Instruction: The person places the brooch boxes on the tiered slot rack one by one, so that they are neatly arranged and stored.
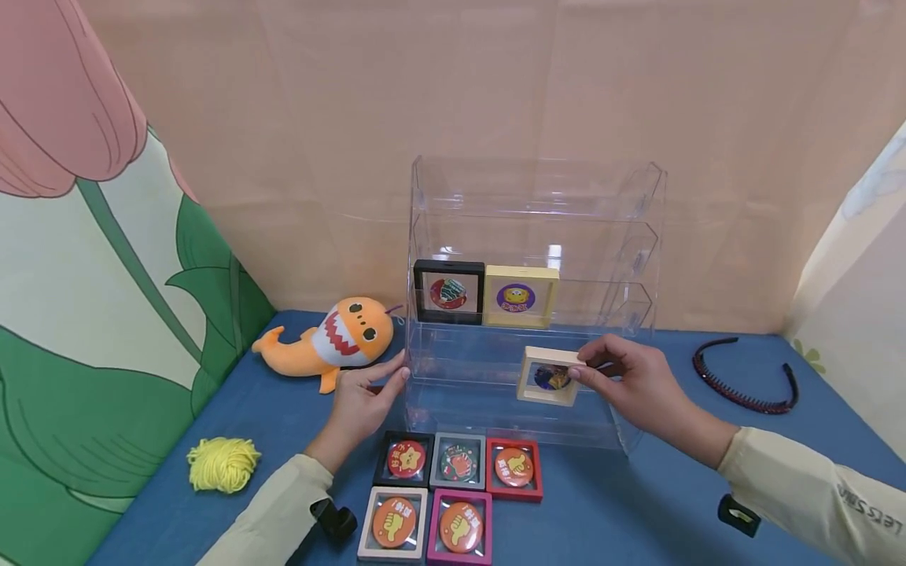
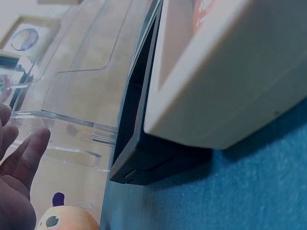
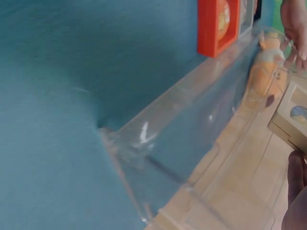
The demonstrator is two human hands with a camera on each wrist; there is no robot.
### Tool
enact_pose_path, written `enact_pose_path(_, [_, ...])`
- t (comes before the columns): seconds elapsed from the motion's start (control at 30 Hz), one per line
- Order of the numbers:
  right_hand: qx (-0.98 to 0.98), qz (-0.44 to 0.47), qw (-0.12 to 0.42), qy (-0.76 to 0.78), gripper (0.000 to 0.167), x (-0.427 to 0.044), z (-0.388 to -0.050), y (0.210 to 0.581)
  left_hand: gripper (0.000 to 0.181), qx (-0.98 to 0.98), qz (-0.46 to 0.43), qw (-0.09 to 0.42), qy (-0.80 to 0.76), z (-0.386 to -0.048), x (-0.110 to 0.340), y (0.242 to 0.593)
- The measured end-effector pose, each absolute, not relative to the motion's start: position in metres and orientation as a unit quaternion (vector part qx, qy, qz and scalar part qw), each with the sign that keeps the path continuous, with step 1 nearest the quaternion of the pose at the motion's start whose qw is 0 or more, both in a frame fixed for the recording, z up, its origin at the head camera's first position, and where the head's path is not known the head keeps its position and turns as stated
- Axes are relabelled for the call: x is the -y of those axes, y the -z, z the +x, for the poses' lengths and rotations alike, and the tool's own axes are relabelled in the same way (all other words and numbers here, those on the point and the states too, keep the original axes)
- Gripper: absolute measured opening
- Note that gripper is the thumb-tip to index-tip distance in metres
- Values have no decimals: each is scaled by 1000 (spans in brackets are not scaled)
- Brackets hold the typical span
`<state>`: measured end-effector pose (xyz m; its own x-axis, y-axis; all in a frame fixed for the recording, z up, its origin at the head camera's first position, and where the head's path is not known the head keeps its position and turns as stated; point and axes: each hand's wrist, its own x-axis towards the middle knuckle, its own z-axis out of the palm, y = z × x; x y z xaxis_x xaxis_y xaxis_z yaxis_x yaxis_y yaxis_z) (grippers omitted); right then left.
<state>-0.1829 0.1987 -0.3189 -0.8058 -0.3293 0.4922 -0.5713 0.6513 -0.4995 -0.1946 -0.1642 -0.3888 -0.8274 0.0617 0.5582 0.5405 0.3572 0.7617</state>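
Note:
My right hand point(image 1: 640, 385) pinches a small cream display frame point(image 1: 524, 385) by its right side, thumb in front. A round, dark blue and yellow badge shows inside it. The frame is slightly tilted, before the lower tiers of a clear stepped display rack point(image 1: 495, 417). My left hand point(image 1: 361, 405) holds the rack's left side edge between thumb and fingers; the left wrist view shows these fingers point(image 2: 33, 153) at the clear panel. On a middle tier, a black frame point(image 1: 449, 317) and a pale yellow frame point(image 1: 522, 273) stand side by side, each with a round badge.
Several badge frames lie before the rack, among them a red frame point(image 1: 514, 495) and a magenta frame point(image 1: 460, 559). An orange plush shark point(image 1: 297, 358) and a yellow yarn bundle point(image 1: 224, 465) are left; a dark headband point(image 1: 736, 397) lies right. A peach backdrop point(image 1: 318, 157) stands behind.

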Motion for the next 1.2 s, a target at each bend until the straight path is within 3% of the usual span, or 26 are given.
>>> enact_pose_path(0.7, [871,287,201,-344,20,-133,-209,307,34,790,-184,227,538,-194,162,389])
enact_pose_path(0.97, [865,305,201,-343,17,-117,-219,314,32,804,-175,221,523,-171,152,359])
enact_pose_path(1.2, [860,325,210,-332,17,-105,-222,318,31,804,-173,230,521,-172,152,359])
